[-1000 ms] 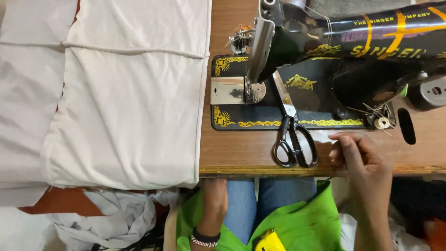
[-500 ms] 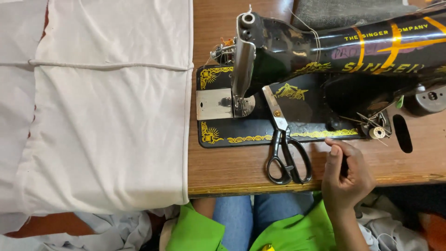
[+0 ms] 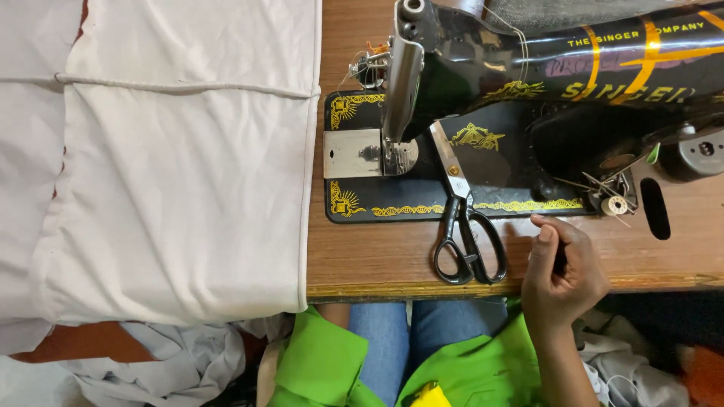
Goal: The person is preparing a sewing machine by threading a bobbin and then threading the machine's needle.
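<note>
Curling over the front edge of the wooden worktop (image 3: 377,264), the person's right hand (image 3: 562,275) has its fingers drawn together, thumb pressed to the fingertips as if pinching something very small; what lies in that grip, if anything, is too fine to make out. The left hand is out of sight.

Just to the left of the hand lie black-handled scissors (image 3: 464,218), shut, their handles on the bare wood and their blades pointing up onto the base of the black sewing machine (image 3: 528,83) with gold ornament. The scissors and the hand are near each other but apart. A small spool of thread (image 3: 617,204) sits at the right end of the machine's base, a little above the hand. The needle stands over the metal plate (image 3: 351,153) at the machine's left end.

White cloth (image 3: 181,188) is spread flat over the left part of the worktop, well apart from the hand. Below the edge show a bright green garment (image 3: 324,365) and blue jeans (image 3: 385,332).
</note>
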